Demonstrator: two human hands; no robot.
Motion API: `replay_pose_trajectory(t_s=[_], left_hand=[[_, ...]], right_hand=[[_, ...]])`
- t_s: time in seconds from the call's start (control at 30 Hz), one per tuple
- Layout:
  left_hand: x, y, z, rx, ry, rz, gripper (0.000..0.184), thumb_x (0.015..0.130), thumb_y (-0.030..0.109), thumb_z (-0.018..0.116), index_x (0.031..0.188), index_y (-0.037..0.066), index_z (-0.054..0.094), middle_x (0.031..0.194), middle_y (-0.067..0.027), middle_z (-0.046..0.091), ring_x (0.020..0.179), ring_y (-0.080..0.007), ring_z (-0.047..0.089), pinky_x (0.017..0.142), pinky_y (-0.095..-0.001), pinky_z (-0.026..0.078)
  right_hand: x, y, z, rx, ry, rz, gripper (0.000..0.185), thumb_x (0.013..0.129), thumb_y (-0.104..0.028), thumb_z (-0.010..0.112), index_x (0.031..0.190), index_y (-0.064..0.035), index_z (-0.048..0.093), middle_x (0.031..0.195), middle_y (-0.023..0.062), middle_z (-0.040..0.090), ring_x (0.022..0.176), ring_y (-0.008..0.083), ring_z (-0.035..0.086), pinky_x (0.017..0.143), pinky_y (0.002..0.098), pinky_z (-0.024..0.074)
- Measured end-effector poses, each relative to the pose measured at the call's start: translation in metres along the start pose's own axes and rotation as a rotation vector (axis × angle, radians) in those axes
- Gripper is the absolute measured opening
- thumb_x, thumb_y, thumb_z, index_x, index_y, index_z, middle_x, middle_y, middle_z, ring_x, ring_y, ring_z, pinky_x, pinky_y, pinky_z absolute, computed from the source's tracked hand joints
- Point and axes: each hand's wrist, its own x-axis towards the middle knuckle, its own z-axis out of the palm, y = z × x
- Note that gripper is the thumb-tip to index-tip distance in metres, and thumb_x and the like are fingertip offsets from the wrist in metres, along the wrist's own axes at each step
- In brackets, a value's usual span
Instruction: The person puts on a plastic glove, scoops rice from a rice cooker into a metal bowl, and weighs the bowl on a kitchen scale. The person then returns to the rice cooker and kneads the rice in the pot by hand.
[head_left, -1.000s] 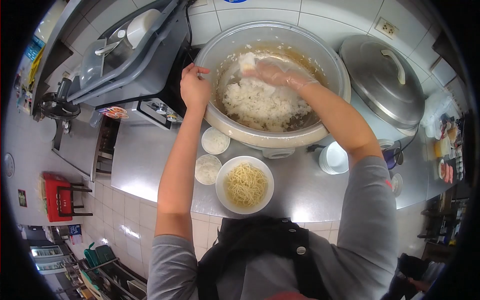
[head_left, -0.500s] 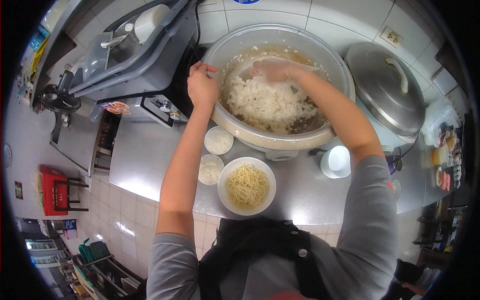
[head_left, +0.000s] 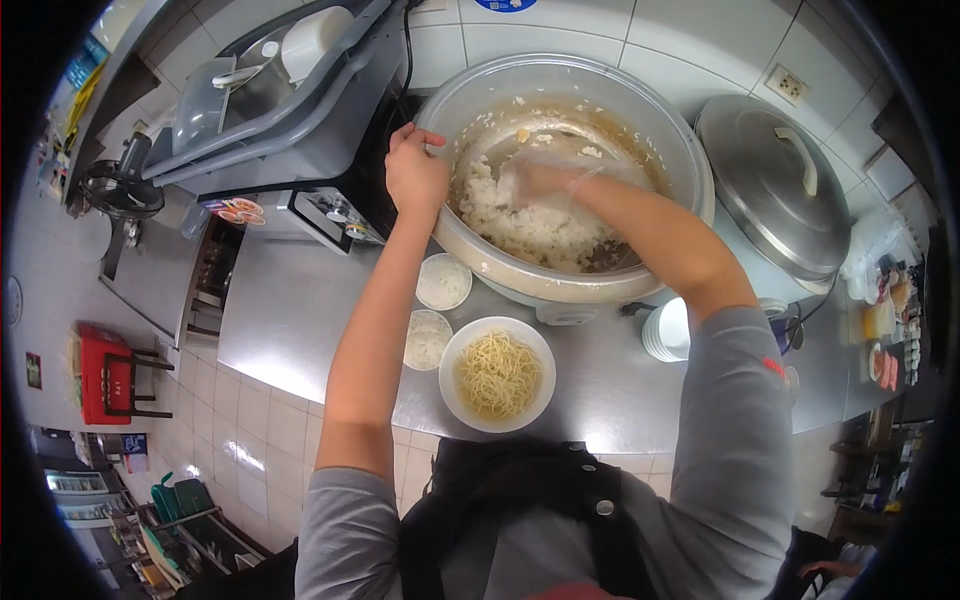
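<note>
A grey tub (head_left: 300,135) held a white container (head_left: 317,45), with a black fan (head_left: 122,190) to its left. A wall socket (head_left: 787,84) showed above a lidded steel cooker (head_left: 770,185); a red box (head_left: 96,375) touched a dark stool (head_left: 122,385).

We are wearing a short-sleeved grey shirt (head_left: 735,440), black strapped garment (head_left: 500,500) with metal snaps (head_left: 604,508), and clear glove (head_left: 578,180) on our right hand (head_left: 543,182).

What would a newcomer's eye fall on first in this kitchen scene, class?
Probably the big round pot of white rice against the tiled wall, with the right hand in it and the left hand at its rim. Next, the bowl of yellow noodles near the counter's front edge, beside two small bowls of rice.
</note>
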Motion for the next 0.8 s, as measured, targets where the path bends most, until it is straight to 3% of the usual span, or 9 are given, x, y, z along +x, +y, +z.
replay_pose_trajectory(t_s=[0.07,0.17,0.27,0.37,0.5,0.57,0.7,0.77,0.8], left_hand=[[-0.002,0.001,0.0,-0.004,-0.025,-0.024,0.025,0.071,-0.003,0.054,0.084,0.011,0.071,0.128,-0.0137,0.059,0.104,-0.033,0.063,0.084,-0.0409,0.052],[-0.001,0.001,0.0,-0.019,-0.005,0.004,0.025,0.071,-0.003,0.054,0.084,0.011,0.071,0.127,-0.0138,0.059,0.103,-0.0325,0.064,0.084,-0.0407,0.052],[-0.002,0.002,-0.002,0.002,-0.011,0.001,0.025,0.071,-0.002,0.055,0.084,0.011,0.071,0.126,-0.0139,0.06,0.103,-0.0319,0.064,0.083,-0.0406,0.052],[-0.002,-0.001,0.002,0.002,0.004,0.028,0.024,0.072,-0.002,0.055,0.084,0.011,0.071,0.125,-0.0139,0.06,0.104,-0.0316,0.064,0.083,-0.0404,0.052],[-0.001,-0.003,0.001,0.008,0.011,0.053,0.024,0.073,-0.002,0.054,0.084,0.011,0.071,0.124,-0.0138,0.061,0.105,-0.0316,0.063,0.083,-0.0406,0.052],[-0.002,-0.001,0.001,0.011,0.008,0.053,0.025,0.073,-0.002,0.054,0.084,0.011,0.071,0.124,-0.0138,0.061,0.105,-0.0315,0.063,0.083,-0.0406,0.052],[-0.002,-0.002,0.001,0.023,0.001,0.049,0.025,0.074,-0.003,0.054,0.085,0.011,0.071,0.122,-0.0141,0.061,0.107,-0.0311,0.063,0.084,-0.0405,0.051],[-0.001,-0.003,0.001,0.025,0.002,0.056,0.025,0.074,-0.003,0.054,0.085,0.011,0.071,0.123,-0.0141,0.061,0.107,-0.0309,0.062,0.085,-0.0404,0.051],[0.0,-0.004,0.001,0.022,0.003,0.06,0.025,0.074,-0.002,0.054,0.085,0.011,0.072,0.123,-0.0141,0.061,0.107,-0.0308,0.062,0.085,-0.0405,0.051]], right_hand=[[0.007,0.022,0.004,0.224,0.157,-0.064,0.056,0.08,-0.022,0.062,0.134,-0.0084,0.052,0.116,0.02,0.063,0.109,0.0306,0.06,0.096,0.0405,0.0446],[-0.017,0.01,-0.027,0.41,0.239,0.24,0.06,0.083,-0.03,0.065,0.13,0.0048,0.05,0.118,0.0264,0.06,0.113,0.0326,0.058,0.1,0.0409,0.0417],[-0.027,0.02,-0.036,0.301,0.425,0.139,0.074,0.082,-0.045,0.068,0.124,0.0135,0.049,0.114,0.0296,0.06,0.111,0.0359,0.058,0.098,0.0423,0.0416],[-0.026,0.011,-0.047,0.498,0.536,0.187,0.077,0.077,-0.055,0.073,0.105,0.0149,0.056,0.09,0.0231,0.061,0.085,0.0273,0.06,0.082,0.0384,0.0469],[-0.039,-0.01,-0.064,0.635,0.645,0.151,0.081,0.076,-0.062,0.07,0.102,0.0139,0.058,0.087,0.0213,0.061,0.08,0.0258,0.058,0.079,0.0384,0.0467],[-0.064,-0.032,-0.098,0.514,0.222,0.361,0.088,0.078,-0.062,0.068,0.119,0.0141,0.051,0.1,0.024,0.062,0.092,0.0295,0.06,0.086,0.0369,0.0467],[-0.043,0.022,-0.057,0.483,0.36,0.124,0.087,0.076,-0.063,0.068,0.122,0.0094,0.054,0.131,0.0273,0.05,0.123,0.0344,0.049,0.101,0.0377,0.0411],[-0.041,0.043,-0.047,0.349,0.15,-0.214,0.097,0.078,-0.033,0.074,0.148,0.0026,0.015,0.133,0.0243,0.05,0.125,0.0345,0.048,0.107,0.0345,0.0374],[-0.043,0.04,-0.048,0.352,0.15,-0.216,0.097,0.078,-0.033,0.074,0.148,0.0026,0.015,0.133,0.0243,0.05,0.125,0.0345,0.048,0.107,0.0345,0.0374]])
